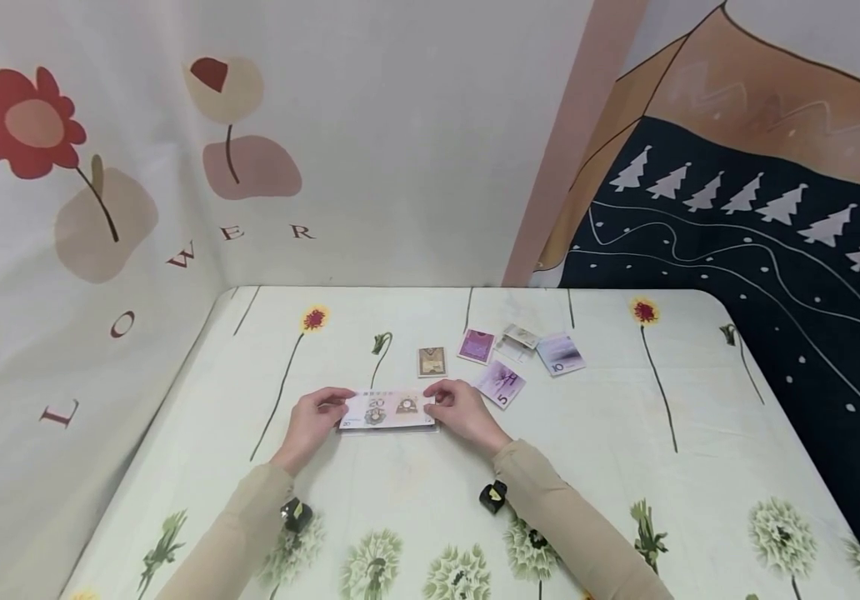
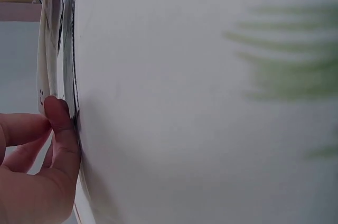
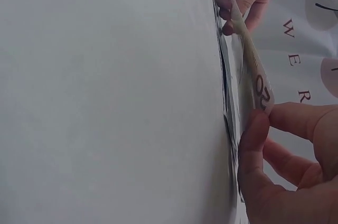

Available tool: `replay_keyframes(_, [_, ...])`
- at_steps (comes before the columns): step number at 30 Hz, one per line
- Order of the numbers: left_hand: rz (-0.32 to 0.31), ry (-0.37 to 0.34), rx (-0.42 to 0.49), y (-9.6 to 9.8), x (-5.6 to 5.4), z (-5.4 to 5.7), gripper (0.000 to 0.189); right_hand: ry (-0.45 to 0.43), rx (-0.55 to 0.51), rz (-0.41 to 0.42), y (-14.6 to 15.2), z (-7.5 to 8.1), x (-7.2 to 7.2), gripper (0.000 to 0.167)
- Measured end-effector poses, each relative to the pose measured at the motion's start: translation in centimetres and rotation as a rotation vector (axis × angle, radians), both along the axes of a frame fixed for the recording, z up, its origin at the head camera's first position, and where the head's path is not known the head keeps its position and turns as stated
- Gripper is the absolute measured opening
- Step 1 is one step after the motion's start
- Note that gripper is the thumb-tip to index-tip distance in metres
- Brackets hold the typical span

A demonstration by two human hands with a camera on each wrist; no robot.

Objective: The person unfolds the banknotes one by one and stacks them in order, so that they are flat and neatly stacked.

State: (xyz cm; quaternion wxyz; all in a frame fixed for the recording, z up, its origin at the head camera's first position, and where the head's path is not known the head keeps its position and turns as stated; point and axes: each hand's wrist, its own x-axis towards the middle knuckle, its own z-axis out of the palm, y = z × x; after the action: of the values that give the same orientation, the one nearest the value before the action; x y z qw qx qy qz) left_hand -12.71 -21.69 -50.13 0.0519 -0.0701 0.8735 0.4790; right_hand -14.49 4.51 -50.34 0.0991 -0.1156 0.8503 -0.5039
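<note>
A pale banknote (image 1: 392,400) marked 20 lies level between both hands, near the middle of the table. At its left end my left hand (image 1: 310,427) pinches it between thumb and fingers. My right hand (image 1: 467,414) pinches the right end in the same way. In the right wrist view the note (image 3: 254,71) looks bowed upward off what lies beneath. Under it shows the edge of a flat, clear, plastic-like sheet (image 1: 388,430); its exact kind cannot be told. The left wrist view shows the left thumb (image 2: 63,139) against the stacked edges.
Behind the right hand lie a purple note (image 1: 501,384) marked 5, a violet note (image 1: 561,355) marked 10, a folded pale note (image 1: 520,337), a purple piece (image 1: 477,346) and a brown piece (image 1: 432,362). A printed cloth (image 1: 587,483) covers the table; curtains (image 1: 400,150) hang behind.
</note>
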Motion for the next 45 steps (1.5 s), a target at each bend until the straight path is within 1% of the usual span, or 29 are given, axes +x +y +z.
replay_keyframes(10, [-0.011, -0.014, -0.029, 0.07, -0.16, 0.12, 0.026, -0.026, 0.023, 0.018, 0.09, 0.04, -0.3, 0.021])
replay_keyframes(16, [-0.019, -0.017, -0.051, 0.3, -0.12, 0.37, 0.025, -0.016, 0.065, 0.042, 0.06, 0.22, -0.39, 0.023])
replay_keyframes(22, [-0.047, -0.008, -0.065, 0.43, -0.05, 0.68, 0.025, -0.021, 0.075, 0.05, 0.12, 0.33, -0.44, 0.027])
replay_keyframes(29, [-0.085, -0.01, -0.125, 0.27, -0.3, 0.83, 0.022, -0.014, 0.069, 0.054, 0.23, 0.11, -0.68, 0.029])
replay_keyframes(36, [-0.086, -0.064, -0.084, 0.01, -0.57, 0.8, 0.023, -0.035, 0.069, 0.054, 0.33, -0.11, -0.87, 0.029])
replay_keyframes(41, [-0.093, -0.058, -0.075, -0.21, -0.64, 0.57, 0.024, -0.042, 0.063, 0.055, 0.44, -0.1, -0.88, 0.029])
replay_keyframes(45, [-0.078, -0.071, -0.054, -0.32, -0.66, 0.32, 0.022, -0.078, 0.058, 0.05, 0.46, -0.04, -0.9, 0.028])
